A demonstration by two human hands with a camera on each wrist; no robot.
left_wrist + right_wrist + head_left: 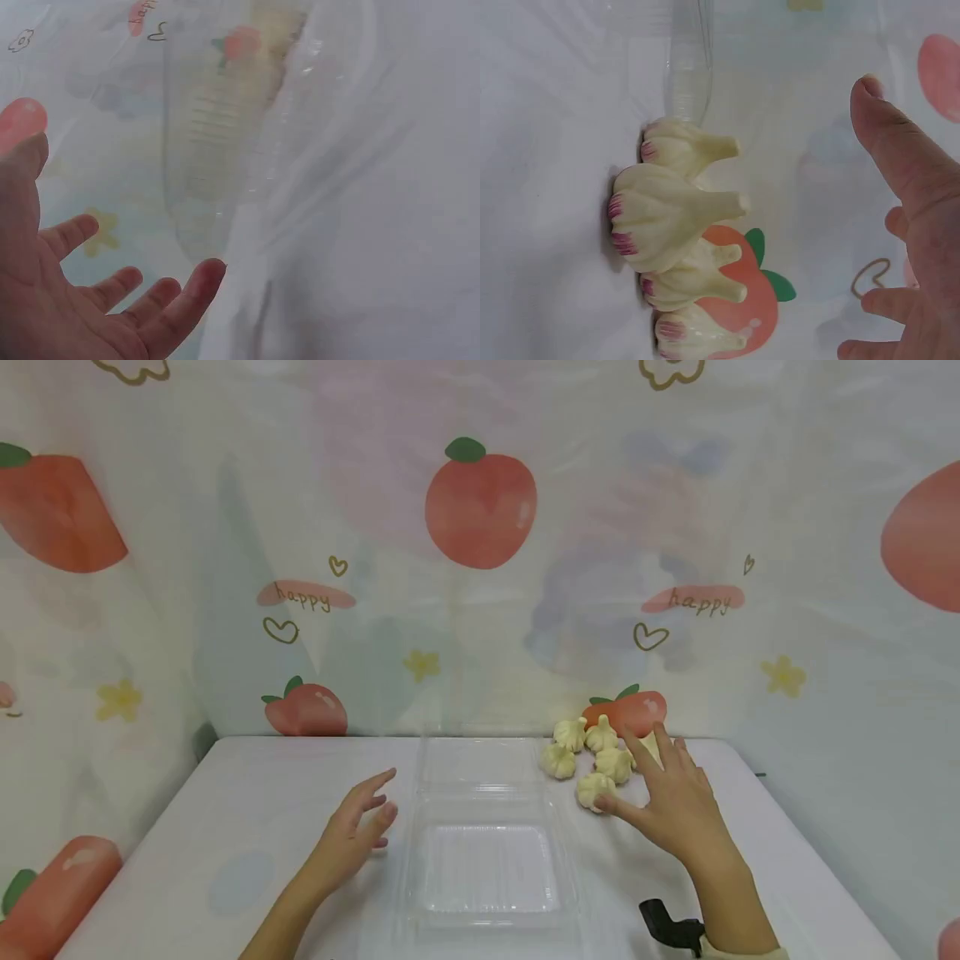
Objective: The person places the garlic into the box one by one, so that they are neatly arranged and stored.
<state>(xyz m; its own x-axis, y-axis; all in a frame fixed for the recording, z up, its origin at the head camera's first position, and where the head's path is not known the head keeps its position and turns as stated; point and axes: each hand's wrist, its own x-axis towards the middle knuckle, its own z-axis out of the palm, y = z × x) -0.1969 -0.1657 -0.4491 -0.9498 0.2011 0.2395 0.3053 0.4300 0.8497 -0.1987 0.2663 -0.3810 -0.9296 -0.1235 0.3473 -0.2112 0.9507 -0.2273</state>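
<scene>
White table (292,777), pale blue round patch (242,883) toward its left edge. Printed backdrop (390,568) rises behind the far edge, more of it along the left and right edges. Prints: big red fruit (481,510) above mid far edge, a smaller one (307,712) at that edge's left part, two "happy" labels (306,597), outline hearts (281,631), yellow flowers (422,666). Dark shape (204,742) just beside far left corner, can't identify.
</scene>
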